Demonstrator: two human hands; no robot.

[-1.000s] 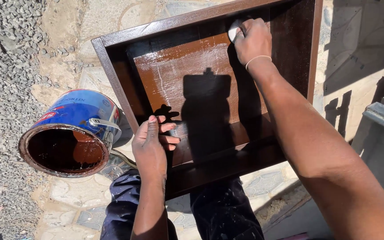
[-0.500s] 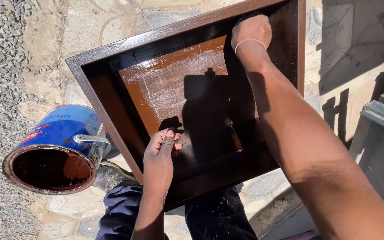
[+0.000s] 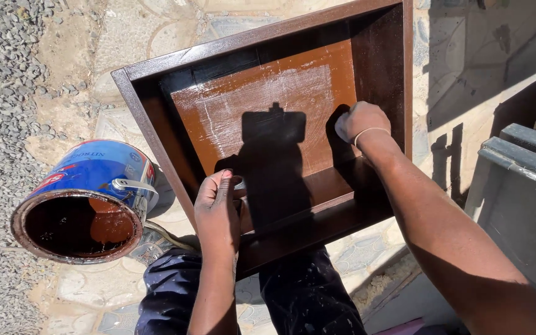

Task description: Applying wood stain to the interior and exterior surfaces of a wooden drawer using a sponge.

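Observation:
A shallow brown box [image 3: 156, 124] with raised sides lies tilted in front of me over my knees. Its inner panel [image 3: 262, 105] is glossy brown with pale, scuffed streaks. My left hand [image 3: 217, 208] grips the box's near edge, fingers curled over the rim. My right hand [image 3: 361, 124] is a closed fist pressed on the panel's right side near the side wall. A small pale pad shows at its fingertips, mostly hidden. The shadow of my head falls across the panel's middle.
An open blue paint can [image 3: 85, 198] with brown paint inside lies tipped on the ground at the left, close to the box's corner. Gravel [image 3: 1, 74] covers the far left. Grey metal frames [image 3: 522, 167] stand at the right. My dark trousers [image 3: 305, 291] are below the box.
My right hand slid from the panel's far right corner down toward its near right side. My left hand kept its grip on the near edge.

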